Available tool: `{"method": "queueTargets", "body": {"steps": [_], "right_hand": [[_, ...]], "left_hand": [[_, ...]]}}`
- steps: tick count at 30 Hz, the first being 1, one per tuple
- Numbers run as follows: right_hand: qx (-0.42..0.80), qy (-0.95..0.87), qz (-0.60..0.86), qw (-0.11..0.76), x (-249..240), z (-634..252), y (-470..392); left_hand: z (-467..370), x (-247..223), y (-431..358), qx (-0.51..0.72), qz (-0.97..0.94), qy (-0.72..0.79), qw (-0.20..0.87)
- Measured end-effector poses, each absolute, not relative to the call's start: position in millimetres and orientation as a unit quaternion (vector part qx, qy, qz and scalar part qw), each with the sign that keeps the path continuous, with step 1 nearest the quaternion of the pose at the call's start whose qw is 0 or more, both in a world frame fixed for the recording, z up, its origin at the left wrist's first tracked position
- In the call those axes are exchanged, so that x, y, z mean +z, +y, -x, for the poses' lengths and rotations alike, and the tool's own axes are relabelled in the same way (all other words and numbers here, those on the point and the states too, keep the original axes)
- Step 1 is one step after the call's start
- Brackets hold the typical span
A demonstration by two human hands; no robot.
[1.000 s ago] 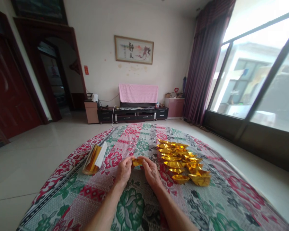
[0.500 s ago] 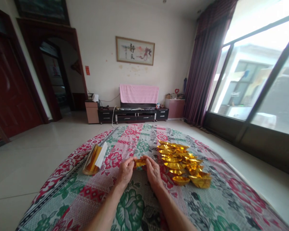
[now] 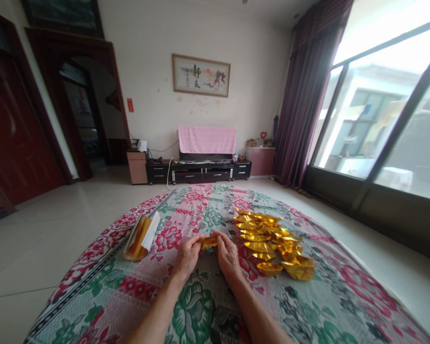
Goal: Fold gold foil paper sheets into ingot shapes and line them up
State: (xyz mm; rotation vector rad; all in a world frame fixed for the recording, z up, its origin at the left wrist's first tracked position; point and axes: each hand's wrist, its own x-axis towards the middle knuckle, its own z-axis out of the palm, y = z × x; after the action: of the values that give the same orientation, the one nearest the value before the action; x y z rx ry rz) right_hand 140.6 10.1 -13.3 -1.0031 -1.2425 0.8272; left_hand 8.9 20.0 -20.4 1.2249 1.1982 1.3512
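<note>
Between my two hands is a small folded piece of gold foil paper [image 3: 209,242], held just above the patterned cloth. My left hand [image 3: 188,255] pinches its left end, thumb on top. The right end is gripped by my right hand [image 3: 227,253], also with the thumb uppermost; the fingers beneath are partly hidden. To the right of my right hand lie rows of gold paper ingots [image 3: 260,247], boat-shaped and shiny. A stack of gold and white paper sheets [image 3: 142,236], curled upward, rests on the left side of the cloth.
A flowered red, green and grey cloth [image 3: 193,306] covers the round table. Beyond it stand a low black cabinet [image 3: 200,174] and a pink towel [image 3: 207,139] draped over something. A purple curtain [image 3: 297,105] hangs beside the large window at right.
The gold foil paper looks slightly narrower and tilted between my fingers. Both hands have barely shifted; the ingots and paper stack stay where they were.
</note>
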Motion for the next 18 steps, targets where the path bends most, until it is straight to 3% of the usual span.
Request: {"method": "queueTargets", "body": {"steps": [4, 18], "right_hand": [[0.320, -0.577, 0.455, 0.598, -10.8, -139.9, 7.8], [0.406, -0.532, 0.427, 0.608, -9.0, -144.1, 7.9]], "left_hand": [[-8.0, -22.2, 21.7, 0.564, -0.478, 0.498, 0.454], [-8.9, -16.4, 19.8, 0.547, -0.508, 0.496, 0.444]]}}
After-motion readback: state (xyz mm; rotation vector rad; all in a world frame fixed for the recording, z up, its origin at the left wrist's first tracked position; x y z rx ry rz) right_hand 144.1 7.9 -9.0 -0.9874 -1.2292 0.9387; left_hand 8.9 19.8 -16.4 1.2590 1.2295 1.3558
